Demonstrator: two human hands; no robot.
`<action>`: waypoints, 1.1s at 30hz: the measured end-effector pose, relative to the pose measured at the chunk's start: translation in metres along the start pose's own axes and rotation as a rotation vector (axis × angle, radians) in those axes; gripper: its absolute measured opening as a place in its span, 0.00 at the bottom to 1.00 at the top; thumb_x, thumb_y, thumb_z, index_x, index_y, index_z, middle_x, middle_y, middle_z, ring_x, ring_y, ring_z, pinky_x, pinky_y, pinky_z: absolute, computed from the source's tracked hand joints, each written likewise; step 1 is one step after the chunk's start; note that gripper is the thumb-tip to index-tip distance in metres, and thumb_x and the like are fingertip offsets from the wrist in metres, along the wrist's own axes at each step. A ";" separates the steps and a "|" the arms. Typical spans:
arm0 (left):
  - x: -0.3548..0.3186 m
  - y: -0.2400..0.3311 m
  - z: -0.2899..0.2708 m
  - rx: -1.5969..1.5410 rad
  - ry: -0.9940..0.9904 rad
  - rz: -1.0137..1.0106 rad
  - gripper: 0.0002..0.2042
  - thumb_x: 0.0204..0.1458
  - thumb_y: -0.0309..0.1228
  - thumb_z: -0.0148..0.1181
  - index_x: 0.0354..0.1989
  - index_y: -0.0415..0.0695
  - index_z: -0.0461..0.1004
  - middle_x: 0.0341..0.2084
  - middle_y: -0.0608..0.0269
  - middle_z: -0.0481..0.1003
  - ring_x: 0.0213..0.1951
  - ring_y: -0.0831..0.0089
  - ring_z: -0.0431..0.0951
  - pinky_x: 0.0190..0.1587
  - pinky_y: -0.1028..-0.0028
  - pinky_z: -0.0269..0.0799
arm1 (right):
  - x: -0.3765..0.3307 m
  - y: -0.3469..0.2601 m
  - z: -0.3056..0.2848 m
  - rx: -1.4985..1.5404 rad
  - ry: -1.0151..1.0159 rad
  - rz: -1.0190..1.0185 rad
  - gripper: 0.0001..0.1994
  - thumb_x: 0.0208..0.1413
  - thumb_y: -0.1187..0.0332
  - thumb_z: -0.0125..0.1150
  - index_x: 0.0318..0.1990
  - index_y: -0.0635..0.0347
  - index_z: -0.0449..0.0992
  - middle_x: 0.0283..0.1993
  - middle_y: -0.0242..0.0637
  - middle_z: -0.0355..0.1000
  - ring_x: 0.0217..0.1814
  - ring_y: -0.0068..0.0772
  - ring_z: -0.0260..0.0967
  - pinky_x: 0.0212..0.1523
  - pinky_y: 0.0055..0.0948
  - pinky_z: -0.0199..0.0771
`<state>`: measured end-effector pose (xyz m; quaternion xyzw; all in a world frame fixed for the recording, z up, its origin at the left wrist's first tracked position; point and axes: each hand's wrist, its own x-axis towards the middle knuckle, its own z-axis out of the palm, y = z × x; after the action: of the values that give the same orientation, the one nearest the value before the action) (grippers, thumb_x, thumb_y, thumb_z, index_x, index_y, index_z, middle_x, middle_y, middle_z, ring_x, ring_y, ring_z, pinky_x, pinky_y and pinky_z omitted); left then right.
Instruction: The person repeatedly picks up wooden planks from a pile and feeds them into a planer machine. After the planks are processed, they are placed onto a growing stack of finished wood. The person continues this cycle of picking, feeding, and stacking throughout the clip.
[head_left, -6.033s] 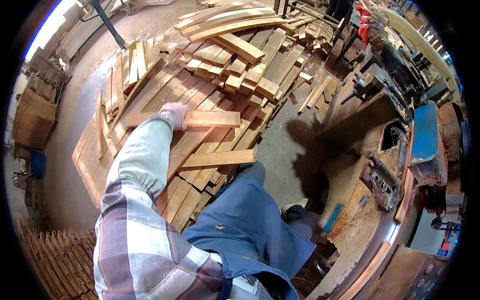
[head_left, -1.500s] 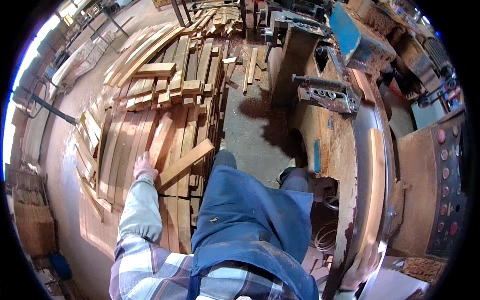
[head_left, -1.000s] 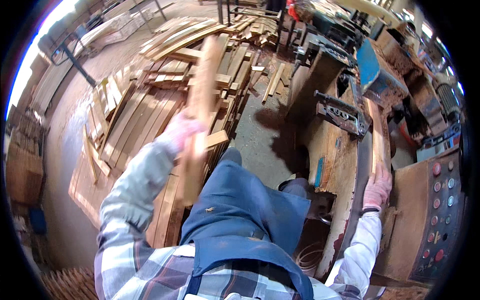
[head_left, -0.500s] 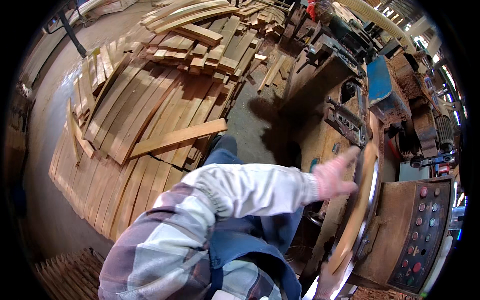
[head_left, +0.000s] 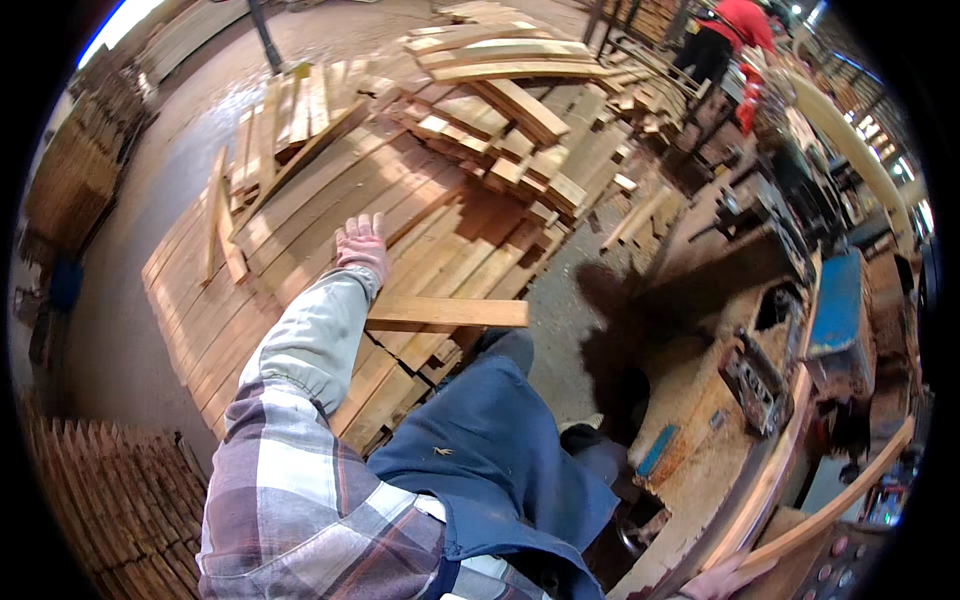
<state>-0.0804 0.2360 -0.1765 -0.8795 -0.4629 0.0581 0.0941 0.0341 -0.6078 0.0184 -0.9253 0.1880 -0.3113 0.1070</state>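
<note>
My left hand (head_left: 362, 246), in a pinkish glove, reaches out over the stack of planks with its fingers stretched. It lies just beyond the left end of a loose short plank (head_left: 440, 311) that rests across the stack (head_left: 300, 245). At the lower right edge my right hand (head_left: 722, 580), partly cut off, closes on the near end of a long wooden strip (head_left: 840, 503). That strip slants up to the right, over the machine's side. Another strip (head_left: 765, 500) lies along the machine bed beside it.
The woodworking machine (head_left: 700, 440) stands on my right, with a blue sawdust-covered housing (head_left: 838, 315) and a button panel (head_left: 850, 560). More boards (head_left: 510, 60) are heaped at the back. A person in red (head_left: 735, 25) stands far right. Pointed stakes (head_left: 110, 500) are at lower left.
My left hand has swung from the machine across to the plank stack. The strip in my right hand has tilted outward to the right. My view has turned too.
</note>
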 end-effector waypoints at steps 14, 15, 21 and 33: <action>-0.007 -0.011 -0.051 0.103 -0.255 -0.059 0.50 0.47 0.63 0.69 0.72 0.47 0.56 0.63 0.56 0.66 0.64 0.58 0.69 0.57 0.54 0.75 | -0.124 0.002 -0.091 0.287 -0.466 -0.052 0.35 0.68 0.54 0.57 0.76 0.59 0.56 0.72 0.57 0.63 0.70 0.62 0.64 0.70 0.52 0.64; -0.003 -0.007 -0.051 0.115 -0.272 -0.066 0.53 0.46 0.62 0.71 0.75 0.46 0.53 0.63 0.55 0.66 0.64 0.56 0.69 0.57 0.56 0.76 | -0.135 0.006 -0.101 0.175 -0.483 -0.098 0.34 0.68 0.54 0.57 0.76 0.59 0.57 0.72 0.56 0.63 0.70 0.61 0.64 0.70 0.51 0.64; 0.026 -0.005 0.004 0.055 -0.212 -0.151 0.25 0.68 0.34 0.47 0.73 0.50 0.60 0.66 0.48 0.66 0.61 0.45 0.72 0.52 0.43 0.76 | -0.127 0.022 -0.113 -0.262 -0.420 -0.478 0.31 0.70 0.54 0.54 0.74 0.60 0.60 0.72 0.54 0.64 0.72 0.60 0.62 0.71 0.51 0.62; -0.070 -0.039 -0.049 -0.269 -0.249 0.090 0.36 0.53 0.32 0.65 0.71 0.47 0.59 0.63 0.48 0.71 0.65 0.49 0.71 0.68 0.54 0.66 | 0.035 -0.036 0.039 -0.361 -0.312 -0.566 0.28 0.72 0.51 0.45 0.67 0.64 0.70 0.71 0.54 0.65 0.72 0.58 0.62 0.71 0.51 0.63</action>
<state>-0.1421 0.1945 -0.1188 -0.8899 -0.4349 0.1083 -0.0853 0.0940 -0.5868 0.0176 -0.9810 -0.0419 -0.1454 -0.1211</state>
